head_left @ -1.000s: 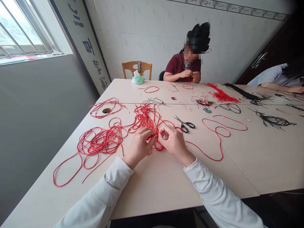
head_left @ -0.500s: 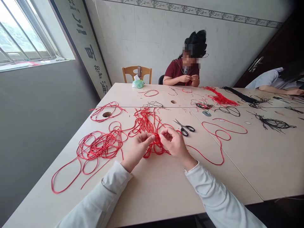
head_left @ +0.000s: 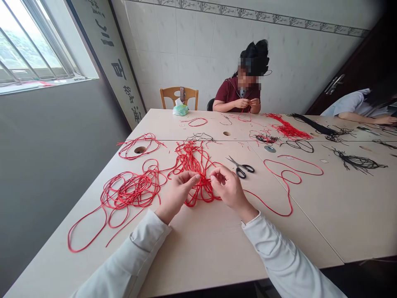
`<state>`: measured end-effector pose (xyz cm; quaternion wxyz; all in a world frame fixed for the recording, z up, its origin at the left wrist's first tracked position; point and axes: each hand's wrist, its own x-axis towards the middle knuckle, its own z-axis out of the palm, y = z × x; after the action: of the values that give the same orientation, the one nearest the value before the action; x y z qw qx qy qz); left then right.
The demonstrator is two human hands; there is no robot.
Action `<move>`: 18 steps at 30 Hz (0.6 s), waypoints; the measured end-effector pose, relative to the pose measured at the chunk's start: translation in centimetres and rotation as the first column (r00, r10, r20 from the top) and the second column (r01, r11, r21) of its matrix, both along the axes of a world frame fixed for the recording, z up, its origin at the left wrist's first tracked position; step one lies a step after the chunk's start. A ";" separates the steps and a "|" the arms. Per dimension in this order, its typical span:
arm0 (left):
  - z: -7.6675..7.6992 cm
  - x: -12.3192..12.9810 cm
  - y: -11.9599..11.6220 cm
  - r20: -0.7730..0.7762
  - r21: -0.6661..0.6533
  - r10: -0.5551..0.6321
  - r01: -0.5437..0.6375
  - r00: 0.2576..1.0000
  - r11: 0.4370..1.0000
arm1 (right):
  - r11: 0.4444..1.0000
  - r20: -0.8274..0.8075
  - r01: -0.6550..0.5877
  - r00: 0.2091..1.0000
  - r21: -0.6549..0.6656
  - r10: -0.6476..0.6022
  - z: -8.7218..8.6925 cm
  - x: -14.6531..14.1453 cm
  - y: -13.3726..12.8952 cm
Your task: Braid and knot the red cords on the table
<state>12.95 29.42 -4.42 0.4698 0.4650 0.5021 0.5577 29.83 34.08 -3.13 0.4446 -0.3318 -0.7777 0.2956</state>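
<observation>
Both hands hover over a bundle of red braided cords [head_left: 190, 159] spread in the middle of the table. My left hand [head_left: 180, 189] is closed, thumb and forefinger pinching a thin red cord. Just to its right, my right hand [head_left: 228, 186] pinches too, its fingertips a small gap from the left ones. A thin red cord [head_left: 287, 194] trails from beneath the right hand across the table. The short piece between the fingertips blends with the red bundle behind it. Black-handled scissors [head_left: 241, 167] lie partly open beyond my right hand.
To the left lie a loose red cord coil [head_left: 133, 190] and a smaller one around a table hole [head_left: 140, 150]. Black cords [head_left: 359, 160] and a grey disc [head_left: 269, 149] are at right. A co-worker [head_left: 237, 93] handles red cord opposite; another person [head_left: 350, 103] sits far right.
My left hand has shifted slightly left, so the gap between my fingertips is a little wider. The right hand has barely moved.
</observation>
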 end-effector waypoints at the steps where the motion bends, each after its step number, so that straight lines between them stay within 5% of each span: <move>1: 0.1 0.0 0.0 -0.027 0.006 -0.026 0.026 0.999 1.000 | 1.000 -0.011 0.001 1.000 -0.024 -0.001 0.1 0.1 0.1; 7: 0.7 0.4 -0.3 -0.197 0.039 -0.114 0.124 0.974 0.991 | 0.954 -0.036 -0.123 0.992 -0.274 0.118 0.3 0.4 0.6; 12: 1.4 0.4 -0.7 -0.389 0.080 -0.093 0.134 0.917 0.988 | 0.970 -0.009 -0.134 0.991 -0.201 0.135 0.9 0.9 0.7; 18: 1.6 0.1 -0.8 -0.453 0.047 -0.083 0.116 0.888 0.992 | 0.931 0.070 -0.196 0.971 -0.309 0.228 1.1 1.1 0.8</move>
<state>13.02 28.66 -2.79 0.3518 0.6231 0.5521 0.4281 30.93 34.91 -1.98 0.3132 -0.3244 -0.7773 0.4387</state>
